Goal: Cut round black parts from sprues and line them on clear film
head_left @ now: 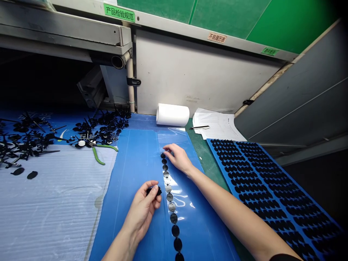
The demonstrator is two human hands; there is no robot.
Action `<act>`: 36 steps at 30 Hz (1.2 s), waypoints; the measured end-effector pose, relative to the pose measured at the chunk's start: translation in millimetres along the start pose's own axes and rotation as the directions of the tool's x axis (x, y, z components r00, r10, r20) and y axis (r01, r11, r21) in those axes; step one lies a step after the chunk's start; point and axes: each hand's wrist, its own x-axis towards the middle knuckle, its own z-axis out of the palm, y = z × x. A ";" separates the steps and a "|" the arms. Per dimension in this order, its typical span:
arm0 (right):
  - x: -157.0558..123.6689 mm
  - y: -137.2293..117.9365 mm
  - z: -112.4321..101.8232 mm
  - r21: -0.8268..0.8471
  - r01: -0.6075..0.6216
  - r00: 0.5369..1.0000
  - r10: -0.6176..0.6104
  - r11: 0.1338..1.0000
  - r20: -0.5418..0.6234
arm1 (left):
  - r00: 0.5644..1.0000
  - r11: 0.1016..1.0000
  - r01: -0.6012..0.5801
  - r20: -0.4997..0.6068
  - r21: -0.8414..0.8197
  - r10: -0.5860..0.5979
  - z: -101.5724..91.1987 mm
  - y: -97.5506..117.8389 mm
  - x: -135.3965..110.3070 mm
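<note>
Step in hand looks like working along the disc row (170, 197): black and mirror-faced round pieces lying in a single line, running away from the person on a clear plastic film (185, 203).

Left hand (143, 208) is grasping a black disc (157, 190), fingers curled around it, just left of the row. Right hand (176, 157) is lying open on the film, not clenched, with its fingertips (165, 149) reaching the far end of the row. Whether they are touching the end disc, I cannot tell.

Next move, judging by the layout, calls for steady handling of the black disc near the row, with the film kept flat.

Around the row: a blue mat (130, 203) is lying beneath it; green-handled side cutters (98, 153) and a heap of black moulded runners (106, 127) are sitting to its left, further out. A blue tray of black discs (299, 185) is sitting to its right. Beyond its far end, a white paper roll (172, 114) and printed sheets (217, 125) are lying.
</note>
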 end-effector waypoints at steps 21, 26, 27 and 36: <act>-49.2 -52.6 11.0 0.545 -0.190 0.974 0.087 0.817 0.210 | 0.995 0.982 -0.099 -0.041 -0.163 0.094 20.0 -11.8 3.9; 0.3 -11.5 -3.3 0.179 -0.126 0.991 0.116 0.976 0.061 | 0.993 0.998 -0.046 -0.111 -0.040 0.042 11.8 -14.3 -0.1; 10.4 -2.7 -4.7 0.093 -0.111 0.993 0.107 0.989 0.049 | 0.994 0.999 -0.026 -0.104 -0.021 0.024 11.0 -14.3 -2.1; 41.4 16.6 3.2 -0.407 0.079 0.967 0.029 0.910 0.252 | 0.998 0.973 0.068 -0.007 0.220 -0.068 10.1 -6.0 -11.1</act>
